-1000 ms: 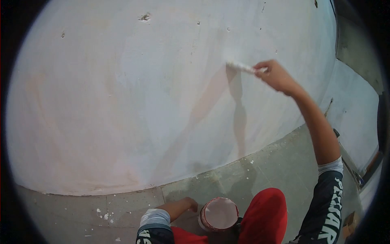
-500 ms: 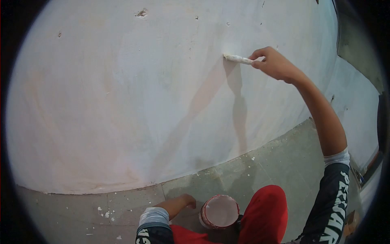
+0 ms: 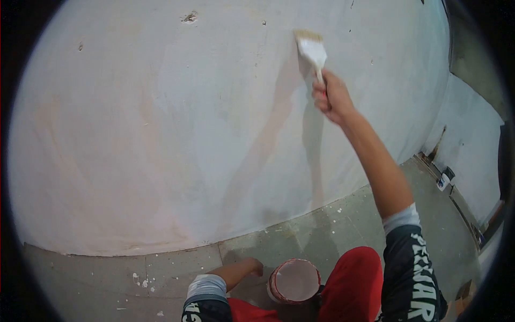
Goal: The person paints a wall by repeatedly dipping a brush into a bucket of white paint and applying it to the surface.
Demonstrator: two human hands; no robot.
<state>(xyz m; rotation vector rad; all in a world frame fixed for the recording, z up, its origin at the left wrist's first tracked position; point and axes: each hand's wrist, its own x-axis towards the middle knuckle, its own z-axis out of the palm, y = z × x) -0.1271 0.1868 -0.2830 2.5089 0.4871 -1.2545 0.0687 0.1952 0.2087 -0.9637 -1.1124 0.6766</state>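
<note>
My right hand [image 3: 332,96] is closed around the handle of a wide paintbrush [image 3: 313,52]. The pale bristles point up and meet the whitish wall [image 3: 161,134], and the flat white body of the brush faces me. Down by my knee, my left hand [image 3: 254,266] hangs just left of a paint bucket [image 3: 272,287] with a red and white rim. Its fingers are mostly hidden, so whether it holds anything does not show. Pale paint fills the inside of the bucket, which stands upright on the floor.
The grey tiled floor [image 3: 182,268] carries white paint spots along the wall's foot. My red-clad knee [image 3: 354,279] is right of the bucket. A small white and dark container [image 3: 444,178] stands by the right-hand wall. A cardboard box [image 3: 461,301] lies at lower right.
My right hand has moved left, and the brush has turned from edge-on and sideways to broad face showing, bristles up and higher on the wall. My left hand and the bucket stay about the same.
</note>
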